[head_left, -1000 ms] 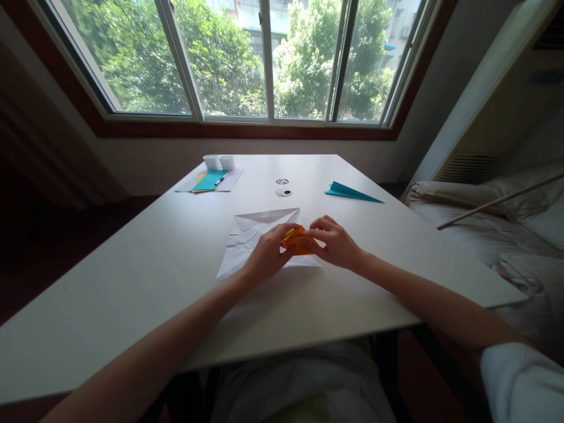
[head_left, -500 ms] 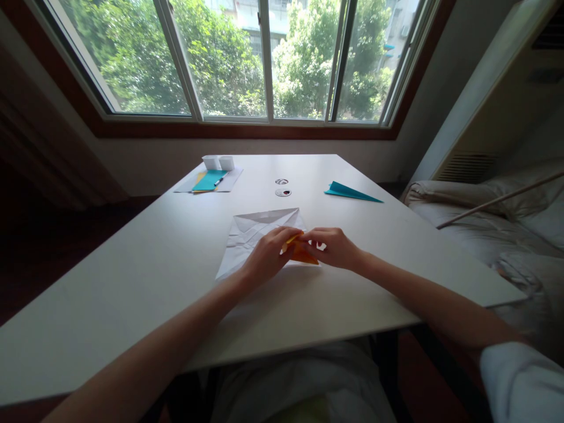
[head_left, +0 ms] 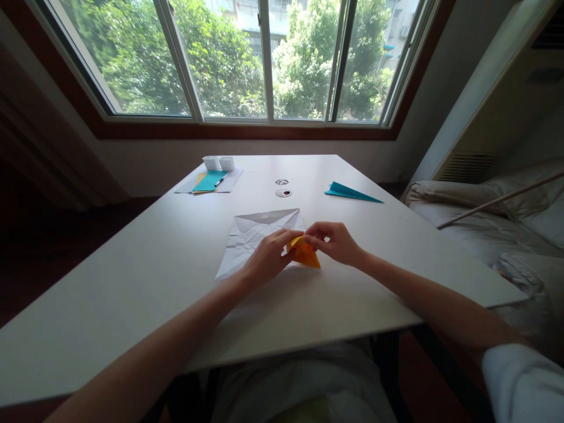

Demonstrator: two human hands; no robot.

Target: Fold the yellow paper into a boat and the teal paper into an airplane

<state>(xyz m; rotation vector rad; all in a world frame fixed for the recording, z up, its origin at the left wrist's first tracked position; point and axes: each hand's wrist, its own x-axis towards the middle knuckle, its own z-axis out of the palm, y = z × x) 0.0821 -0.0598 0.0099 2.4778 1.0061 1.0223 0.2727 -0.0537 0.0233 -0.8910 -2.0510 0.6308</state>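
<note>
A small folded orange paper (head_left: 305, 253) is pinched between both hands over the middle of the white table (head_left: 145, 276). My left hand (head_left: 267, 255) grips its left side and my right hand (head_left: 335, 242) holds its top right corner. Its lower point hangs toward me. Under the hands lies a creased white paper sheet (head_left: 249, 235), flat on the table.
A teal paper plane (head_left: 350, 192) lies at the back right. At the back left, teal and orange sheets with a pen (head_left: 210, 180) rest on white paper beside two small white boxes (head_left: 219, 162). Two round cable holes (head_left: 282, 187) sit mid-table. A bed (head_left: 484, 229) is at the right.
The orange paper has been turned and lifted, so a larger triangular face now shows below my fingers. My right hand rose slightly; my left hand stayed in place.
</note>
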